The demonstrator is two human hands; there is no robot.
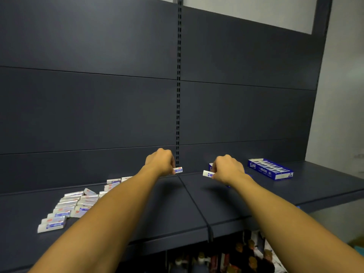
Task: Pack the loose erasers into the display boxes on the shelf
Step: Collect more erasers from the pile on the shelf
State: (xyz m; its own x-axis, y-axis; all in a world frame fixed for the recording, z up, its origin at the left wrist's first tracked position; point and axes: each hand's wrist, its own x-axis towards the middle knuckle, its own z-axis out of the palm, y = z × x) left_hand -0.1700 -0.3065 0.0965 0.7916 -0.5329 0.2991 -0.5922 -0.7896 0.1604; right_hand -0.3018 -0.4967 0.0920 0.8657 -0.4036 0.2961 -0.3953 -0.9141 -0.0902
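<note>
White and blue-banded, one eraser [178,170] is pinched in the curled fingers of the left hand [160,161], just left of the frame's centre, and projects to the right from the fingertips. A second eraser [208,173] of the same make is pinched in the right hand [228,168], its white end pointing left. Both hands are raised above the dark blue-grey shelf [177,205] with their backs to the camera, near each other but apart, the two erasers' free ends facing across the gap. Behind the right hand, a blue display box [210,166] shows only at its left edge and a sliver under the wrist; its contents cannot be made out. Right of that, in the right middle of the frame, a second blue and white display box [270,168] lies open on the shelf, filled with a row of erasers. Loose erasers [67,206] lie in a spread at the lower left, on the shelf surface, partly covered by the left forearm. A slotted upright [178,79] runs down the dark back panel at centre. Beneath the shelf, at the bottom of the frame, bottles [250,259] stand in shadow.
</note>
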